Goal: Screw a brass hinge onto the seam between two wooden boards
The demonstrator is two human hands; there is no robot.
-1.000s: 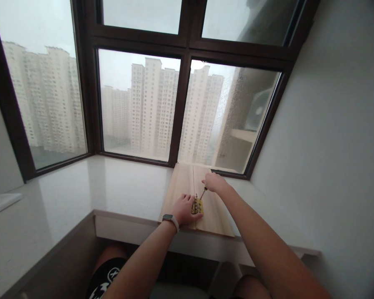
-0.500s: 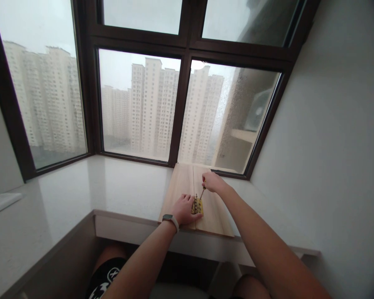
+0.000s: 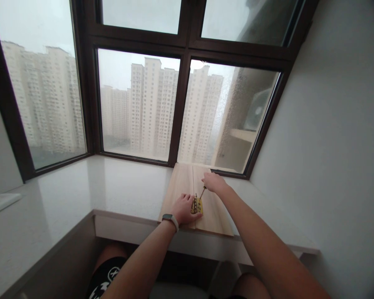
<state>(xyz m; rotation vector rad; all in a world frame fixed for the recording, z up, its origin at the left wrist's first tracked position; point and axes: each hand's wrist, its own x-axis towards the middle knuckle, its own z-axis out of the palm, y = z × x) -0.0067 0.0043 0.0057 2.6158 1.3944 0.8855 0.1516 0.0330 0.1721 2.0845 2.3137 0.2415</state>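
My left hand [image 3: 183, 209], with a watch [image 3: 168, 217] on its wrist, rests on the wooden boards [image 3: 216, 216]. Its thumb and fingers close around a small yellow piece [image 3: 200, 205] with a row of dark parts along its left side; what exactly it is stays too small to tell. My right hand [image 3: 214, 182] grips a screwdriver [image 3: 202, 192] from above. The thin shaft slants down to the left, and its tip meets the upper part of the yellow piece. Most of the handle is hidden in my fingers.
Under the boards lies a white sill [image 3: 124, 187], with dark window frames [image 3: 137, 159] behind it. A plain wall [image 3: 327, 137] rises on the right. At the far left sits a flat white object [image 3: 3, 203]. My legs are below the sill's front edge [image 3: 127, 219].
My right hand has shifted very slightly, its fingers turned a little around the screwdriver. The left hand and the yellow piece stay in place.
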